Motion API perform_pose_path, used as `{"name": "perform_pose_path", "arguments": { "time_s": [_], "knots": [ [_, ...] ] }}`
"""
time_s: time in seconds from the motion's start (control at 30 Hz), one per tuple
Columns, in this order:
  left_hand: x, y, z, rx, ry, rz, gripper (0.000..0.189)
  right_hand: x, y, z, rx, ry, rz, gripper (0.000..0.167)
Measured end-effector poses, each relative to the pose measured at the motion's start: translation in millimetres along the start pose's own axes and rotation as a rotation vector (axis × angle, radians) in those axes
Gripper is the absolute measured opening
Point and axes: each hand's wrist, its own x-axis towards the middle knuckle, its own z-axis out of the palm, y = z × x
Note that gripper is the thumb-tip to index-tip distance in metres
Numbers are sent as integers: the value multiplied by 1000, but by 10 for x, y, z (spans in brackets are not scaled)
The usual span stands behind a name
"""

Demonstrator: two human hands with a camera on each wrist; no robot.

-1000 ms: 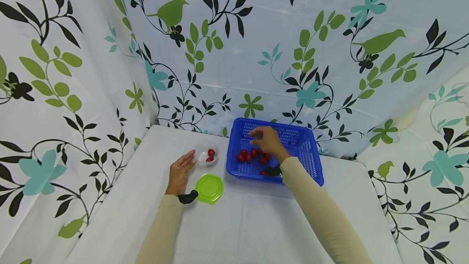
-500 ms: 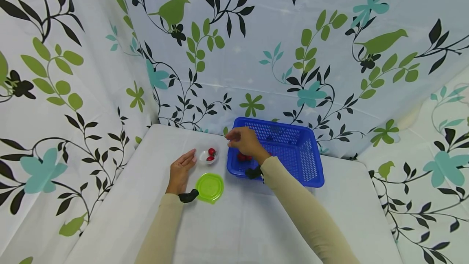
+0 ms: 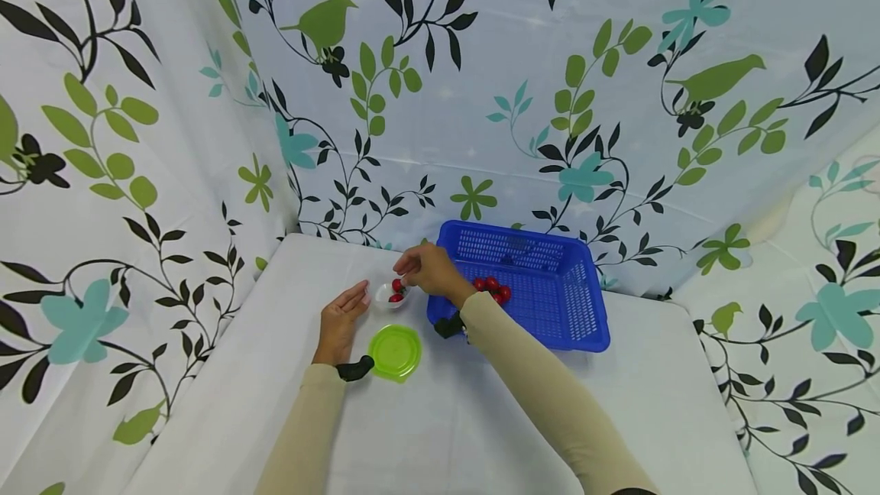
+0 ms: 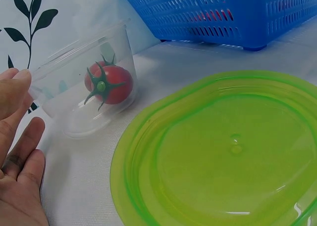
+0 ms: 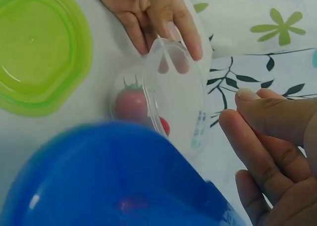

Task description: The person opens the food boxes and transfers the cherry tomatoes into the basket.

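Observation:
My left hand (image 3: 340, 319) rests at the left side of a small clear plastic container (image 4: 74, 87), fingers extended, with its fingertips at the wall. Inside the container lie two red tomatoes (image 4: 116, 84) with green stem leaves. Above the container's right side is my right hand (image 3: 428, 270); its thumb and fingers (image 5: 247, 146) are loosely bent, with nothing visible between them. The blue basket (image 3: 584, 281) stands to the right, holding several more tomatoes (image 3: 491, 285), partly hidden by the right hand and wrist.
A green translucent lid (image 3: 395, 352) lies on the white table (image 3: 440, 418), in front of the container. A patterned curtain (image 3: 481, 98) stands behind the table and along both sides.
My right hand has moved left from over the basket to the container's edge, uncovering tomatoes in the basket. My left hand and the container have stayed in place.

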Motion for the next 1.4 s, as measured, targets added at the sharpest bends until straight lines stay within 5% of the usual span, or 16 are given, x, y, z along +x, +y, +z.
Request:
{"name": "perform_pose_path", "arguments": {
  "time_s": [0.97,1.2,1.4],
  "knots": [
    [-6,-4,43,-13,33,20,44,250,-122,404,-116,-55,84,27],
    [-34,8,125,25,61,85,47,267,-97,410,-121,-45,88,26],
    [-39,48,138,139,-23,124,68,278,-62,410,-106,-39,62,25]
  ]
}}
